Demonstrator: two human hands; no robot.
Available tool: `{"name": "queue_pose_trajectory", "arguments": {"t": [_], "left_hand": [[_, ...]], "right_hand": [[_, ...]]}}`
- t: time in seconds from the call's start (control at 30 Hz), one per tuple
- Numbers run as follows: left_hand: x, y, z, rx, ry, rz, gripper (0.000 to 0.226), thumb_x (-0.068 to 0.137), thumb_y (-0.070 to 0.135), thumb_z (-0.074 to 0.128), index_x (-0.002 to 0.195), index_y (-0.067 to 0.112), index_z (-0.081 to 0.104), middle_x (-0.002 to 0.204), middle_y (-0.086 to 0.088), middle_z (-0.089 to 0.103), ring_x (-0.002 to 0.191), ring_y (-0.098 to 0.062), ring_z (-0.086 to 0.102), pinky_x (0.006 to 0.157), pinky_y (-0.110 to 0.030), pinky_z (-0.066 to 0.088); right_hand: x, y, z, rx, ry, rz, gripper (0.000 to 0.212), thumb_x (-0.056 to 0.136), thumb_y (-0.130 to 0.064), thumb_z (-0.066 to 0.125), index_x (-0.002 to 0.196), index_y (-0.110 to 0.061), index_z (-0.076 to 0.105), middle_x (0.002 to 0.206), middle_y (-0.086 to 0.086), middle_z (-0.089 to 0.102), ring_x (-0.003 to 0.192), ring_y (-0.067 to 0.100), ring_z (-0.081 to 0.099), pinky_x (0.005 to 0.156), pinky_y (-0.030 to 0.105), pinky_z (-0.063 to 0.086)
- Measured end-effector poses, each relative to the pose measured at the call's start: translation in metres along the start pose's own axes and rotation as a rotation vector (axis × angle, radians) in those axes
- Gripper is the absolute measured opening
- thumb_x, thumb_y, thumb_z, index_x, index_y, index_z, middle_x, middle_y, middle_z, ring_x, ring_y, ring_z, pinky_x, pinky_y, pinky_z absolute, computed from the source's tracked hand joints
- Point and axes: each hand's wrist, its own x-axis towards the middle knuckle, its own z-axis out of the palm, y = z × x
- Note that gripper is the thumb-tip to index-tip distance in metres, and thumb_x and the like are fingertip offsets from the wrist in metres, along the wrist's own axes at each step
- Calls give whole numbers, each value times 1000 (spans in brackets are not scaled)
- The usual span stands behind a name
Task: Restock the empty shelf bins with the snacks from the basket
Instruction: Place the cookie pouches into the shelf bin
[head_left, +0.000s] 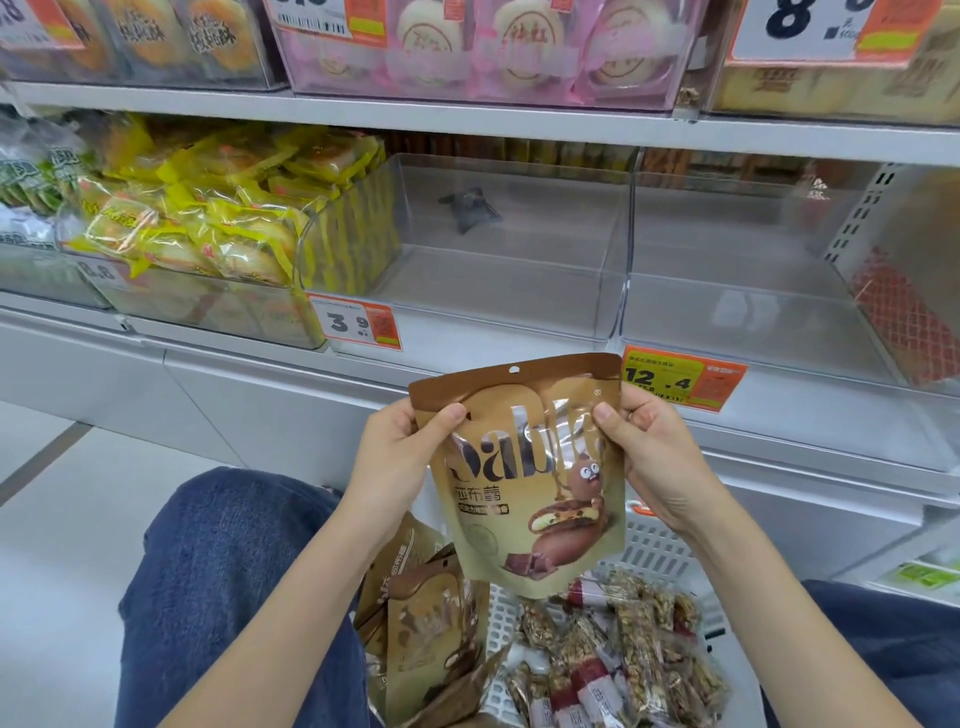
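Brown cookie pouch (524, 467) upright, long axis vertical, pinched at its upper corners by your left hand (400, 457) and right hand (654, 462). Near-empty clear bin (467, 291) lies directly above and ahead, equally near both hands.

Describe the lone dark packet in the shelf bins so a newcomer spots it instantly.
Start at the middle shelf, at the clear bin with the 3.9 price tag, right of the heaped yellow snack packs. Near its back lies the dark packet, the only item in that bin.
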Motion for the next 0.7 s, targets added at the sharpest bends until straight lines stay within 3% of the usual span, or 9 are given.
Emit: {"name": "queue_pose_trajectory", "arguments": {"t": [0.1,0.17,0.23,0.3,0.37,0.47,0.57,0.63,0.7], "left_hand": [[-2,2,-1,-38,20,38,15,90,9,58,80,15,67,64,0,71,59,-13,64,62,-24,51],[-4,5,-2,-47,32,61,16,90,6,57,79,13,64,57,0,67,51,-11,60,57,-22,49],[-5,6,-3,-24,52,73,17,90,7,57,77,14,64,54,1,65,49,-9,58,55,-20,47],[-5,8,-4,-18,62,76,16,90,8,58,77,15,64,53,2,66,47,-8,58,52,-17,46],[-5,10,-7,-20,55,80,15,90,7,58,79,15,64,54,0,66,45,-9,57,48,-17,46],[-2,15,-13,-36,29,118,13,90,9,59,87,20,64,63,3,70,55,-11,61,53,-21,50],[3,20,-15,-18,86,176,16,94,15,54,78,16,60,56,6,66,52,-6,59,52,-16,47],[11,32,-15,-66,159,220,24,94,17,54,70,12,53,51,6,62,47,-4,56,48,-15,44],[26,49,-19,-127,188,299,24,94,17,53,71,15,53,53,5,62,47,-5,56,48,-16,44]], "right_hand": [[-3,3,-1,47,-8,-23,23,89,-8,57,111,-8,59,81,-2,71,70,10,63,64,21,51],[-3,10,0,-44,-21,52,46,72,-37,78,109,-14,61,86,2,71,75,17,64,69,26,53],[-5,18,5,-142,-11,116,55,63,-54,80,100,-17,66,89,8,71,82,24,64,79,38,53],[-3,21,10,-168,31,111,29,75,-42,71,88,-16,69,83,5,72,79,21,65,80,40,51],[-1,16,16,-178,64,61,12,88,-21,58,83,-13,66,69,-1,70,66,13,63,68,29,50],[2,-4,25,-162,70,-29,17,94,-4,48,89,-10,63,63,-6,68,57,7,61,56,19,48],[6,-25,39,-240,59,-106,21,95,-1,47,85,-12,61,60,-10,67,54,2,60,53,15,47],[15,-43,50,-303,75,-167,26,96,-3,47,79,-17,60,57,-11,65,54,4,58,56,20,46],[31,-64,60,-364,101,-239,27,97,-7,49,76,-22,59,59,-6,65,59,15,58,62,35,48]]}}
